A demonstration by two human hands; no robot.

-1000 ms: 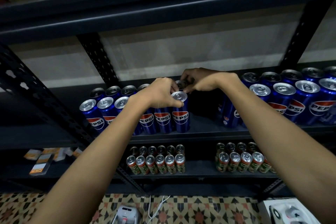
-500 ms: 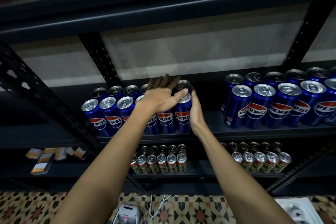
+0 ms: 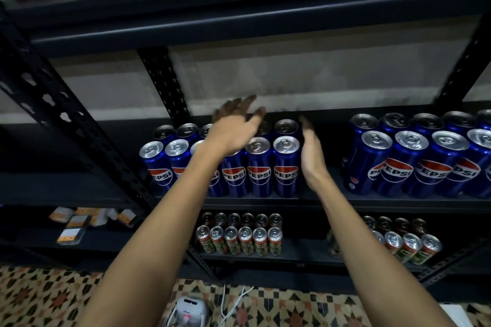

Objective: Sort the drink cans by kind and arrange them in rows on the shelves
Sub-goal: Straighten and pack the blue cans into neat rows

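Observation:
Two rows of blue Pepsi cans [image 3: 259, 167] stand upright on the middle shelf [image 3: 324, 200]. My left hand [image 3: 235, 127] hovers over the tops of this group, fingers spread and straight, holding nothing. Just right of the group's last can [image 3: 285, 167], my right hand [image 3: 310, 152] stands edge-on with straight fingers, close beside that can. A second group of Pepsi cans [image 3: 414, 164] stands further right on the same shelf, some of them leaning.
On the lower shelf stand two groups of small red-and-green cans [image 3: 239, 240] [image 3: 406, 245]. Small orange-and-white packets [image 3: 79, 223] lie at the lower left. A white device [image 3: 190, 313] with cables sits on the patterned floor. Perforated black uprights [image 3: 164, 82] frame the shelves.
My left hand has lifted off the can tops and spread its fingers. My right hand stays beside the last can, slightly further off. The camera has shifted a little.

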